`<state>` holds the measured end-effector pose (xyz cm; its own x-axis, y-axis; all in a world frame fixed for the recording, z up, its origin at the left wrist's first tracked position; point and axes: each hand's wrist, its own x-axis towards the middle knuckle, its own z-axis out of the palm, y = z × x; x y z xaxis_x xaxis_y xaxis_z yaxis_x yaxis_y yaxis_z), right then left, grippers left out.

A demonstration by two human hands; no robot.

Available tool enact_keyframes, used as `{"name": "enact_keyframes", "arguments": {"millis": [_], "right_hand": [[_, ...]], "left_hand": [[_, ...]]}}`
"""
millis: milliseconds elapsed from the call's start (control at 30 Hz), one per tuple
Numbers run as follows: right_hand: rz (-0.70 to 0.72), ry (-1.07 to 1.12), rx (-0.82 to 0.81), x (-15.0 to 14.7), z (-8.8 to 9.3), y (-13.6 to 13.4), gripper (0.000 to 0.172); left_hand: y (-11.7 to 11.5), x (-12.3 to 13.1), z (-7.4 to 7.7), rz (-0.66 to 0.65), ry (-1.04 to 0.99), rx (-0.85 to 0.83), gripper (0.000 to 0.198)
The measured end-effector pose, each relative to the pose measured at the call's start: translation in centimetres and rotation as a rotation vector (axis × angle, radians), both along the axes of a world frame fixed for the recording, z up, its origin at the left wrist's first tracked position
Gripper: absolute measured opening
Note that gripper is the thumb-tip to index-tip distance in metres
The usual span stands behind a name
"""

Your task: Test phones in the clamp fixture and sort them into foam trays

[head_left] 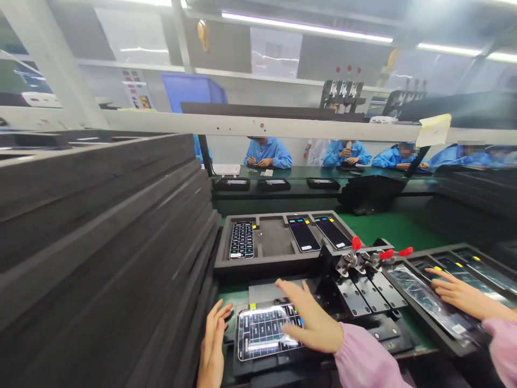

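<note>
A phone screen (262,335) lies lit on a black fixture (258,368) in front of me, showing a grid of labelled boxes, with a yellow tab at its upper left. My left hand (212,345) is beside the fixture's left edge, fingers loosely curved and apart, holding nothing. Over the screen's right end hovers my right hand (317,320), pink-sleeved and slightly blurred, its fingers spread. Whether its thumb touches the glass I cannot tell. Just right of it stands a black clamp fixture (365,293) with red-tipped levers.
Behind the fixture sits a dark foam tray (224,263) with several phone screens. Tall stacked trays (100,269) wall off the left. Another person's hand (462,293) reaches over a right-hand tray (434,334) of film-covered screens. People in blue work across the bench.
</note>
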<state>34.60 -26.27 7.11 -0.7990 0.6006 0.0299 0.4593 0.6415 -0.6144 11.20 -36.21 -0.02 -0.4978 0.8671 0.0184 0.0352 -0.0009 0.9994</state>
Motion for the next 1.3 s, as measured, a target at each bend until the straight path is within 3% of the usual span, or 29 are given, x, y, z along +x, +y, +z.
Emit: {"name": "enact_keyframes", "arguments": {"millis": [100,200,267,367,467,533,633,767,967,1067,1233,1300], "right_hand": [[0.202,-0.089,0.156,-3.1,0.7,-0.8,0.096],[0.227,-0.159,0.235,-4.6,0.6,-0.6,0.102],[0.189,-0.125,0.2,-4.4,0.8,-0.1,0.104],[-0.043,0.115,0.018,-3.8,2.3,1.4,0.106],[-0.358,0.327,-0.169,-4.9,5.3,4.9,0.098],[-0.598,0.269,-0.216,-6.4,7.5,8.4,0.084],[-0.72,0.144,-0.218,-8.7,9.5,13.9,0.079],[-0.83,-0.061,-0.166,-11.2,9.1,17.6,0.092],[-0.873,-0.242,-0.025,-12.8,7.4,17.5,0.107],[-0.923,-0.283,0.019,-10.6,8.3,18.3,0.095],[-1.03,-0.384,-0.023,-6.0,9.0,18.7,0.042],[-1.039,-0.406,-0.04,-5.2,8.8,18.2,0.035]], "left_hand": [[0.0,0.0,0.1,-0.002,0.007,0.0,0.049],[0.1,0.1,0.4,0.01,-0.002,-0.002,0.053],[0.2,0.3,0.6,0.053,-0.026,-0.002,0.057],[0.4,0.5,0.8,0.116,-0.067,0.012,0.062],[0.5,0.5,0.8,0.12,-0.072,0.018,0.063],[0.5,0.4,0.7,0.111,-0.064,0.018,0.064],[0.5,0.3,0.3,0.097,-0.048,0.012,0.063],[0.6,0.1,-0.4,0.087,-0.021,0.017,0.06],[0.9,-0.1,-1.2,0.101,-0.002,0.017,0.059],[0.9,-0.1,-1.2,0.108,-0.004,0.024,0.06],[0.7,0.1,-0.7,0.097,0.0,0.017,0.06],[0.6,0.2,-0.4,0.089,0.007,0.025,0.06]]}}
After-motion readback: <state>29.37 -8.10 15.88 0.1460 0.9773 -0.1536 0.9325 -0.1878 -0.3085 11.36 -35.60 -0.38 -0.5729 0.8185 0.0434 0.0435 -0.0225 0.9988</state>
